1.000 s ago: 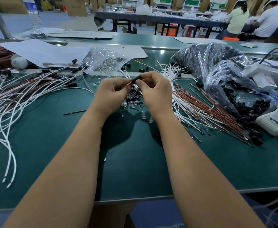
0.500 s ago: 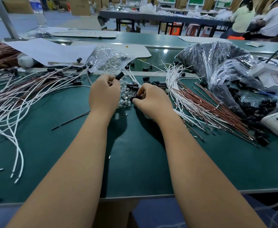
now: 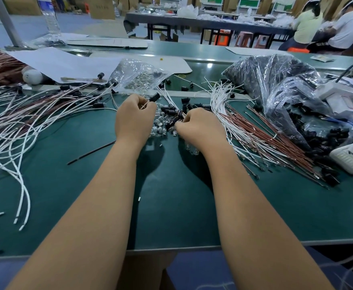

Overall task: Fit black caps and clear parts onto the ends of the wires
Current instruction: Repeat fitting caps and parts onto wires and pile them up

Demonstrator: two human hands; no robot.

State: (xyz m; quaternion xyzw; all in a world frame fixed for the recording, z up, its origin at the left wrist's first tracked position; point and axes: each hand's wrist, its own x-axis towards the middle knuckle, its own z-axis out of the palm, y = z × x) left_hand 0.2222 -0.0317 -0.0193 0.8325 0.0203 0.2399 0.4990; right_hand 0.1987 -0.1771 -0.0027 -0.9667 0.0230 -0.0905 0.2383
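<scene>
The left hand (image 3: 134,120) is holding a thin wire with its fingers curled round it, a black cap (image 3: 154,97) sitting on the wire's end and sticking up past the knuckles. The right hand (image 3: 200,125) is reaching into the small heap of black caps and clear parts (image 3: 167,120) lying between the 2 hands on the green worktop (image 3: 171,206); its fingers are curled and look to be pinching something in the heap, though the knuckles are hiding what. To the left a loose spread of white and brown wires (image 3: 31,120) is trailing across the worktop, several already carrying black caps at their far ends. To the right a bundle of white and brown wires (image 3: 261,130) is lying fanned out just beside the right hand. Behind the heap a clear bag of clear parts (image 3: 138,78) is resting near the left hand, and a larger plastic bag of black caps (image 3: 276,80) is slumping at the right, spilling caps onto the worktop. White sheets of paper (image 3: 62,61) are lying behind the left wires, and a water bottle (image 3: 49,17) is standing at the far left. A single dark wire (image 3: 92,152) is lying alone beside the left forearm.
</scene>
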